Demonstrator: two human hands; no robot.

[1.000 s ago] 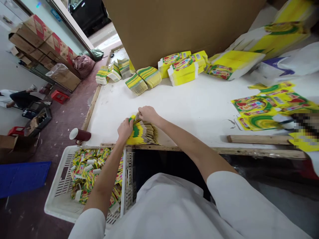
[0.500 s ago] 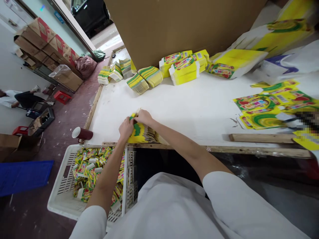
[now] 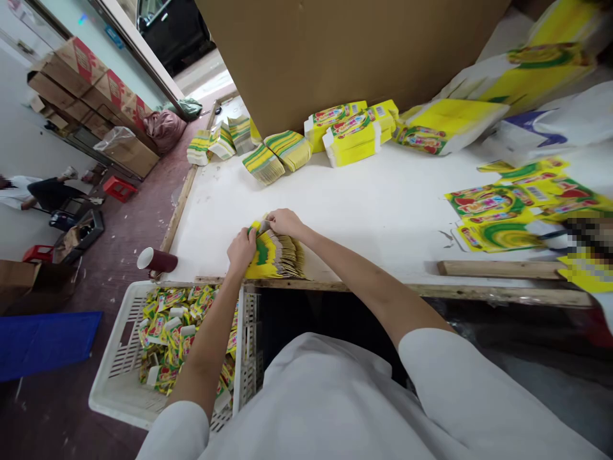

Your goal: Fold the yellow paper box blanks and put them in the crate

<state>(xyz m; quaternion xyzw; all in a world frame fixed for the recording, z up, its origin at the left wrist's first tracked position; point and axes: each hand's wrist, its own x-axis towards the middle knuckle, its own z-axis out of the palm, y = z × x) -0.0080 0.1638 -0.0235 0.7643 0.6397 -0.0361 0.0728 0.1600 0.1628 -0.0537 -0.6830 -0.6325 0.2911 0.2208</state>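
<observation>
A fanned stack of flattened yellow-green cartons (image 3: 282,255) lies at the front edge of the white table (image 3: 373,217). Over its far end, my left hand (image 3: 242,248) pinches one small carton (image 3: 255,226) between thumb and fingers. My right hand (image 3: 286,223) closes on the same carton from the other side, fingertips together at its grey inner side. The carton is partly covered by my fingers, so its exact shape is unclear. Below my left forearm, a white plastic basket (image 3: 112,377) holds many small folded cartons (image 3: 165,332).
A maroon mug (image 3: 160,260) stands at the table's left corner. More carton stacks (image 3: 287,150) and bundles (image 3: 352,137) line the back, before a large cardboard sheet (image 3: 354,51). Flat printed cartons (image 3: 498,204) and a wooden strip (image 3: 498,269) lie at right. A person sits far left.
My right hand has shifted slightly right and its fingers have drawn back from the left hand, showing the carton's grey inside. More of the fanned stack's edges show.
</observation>
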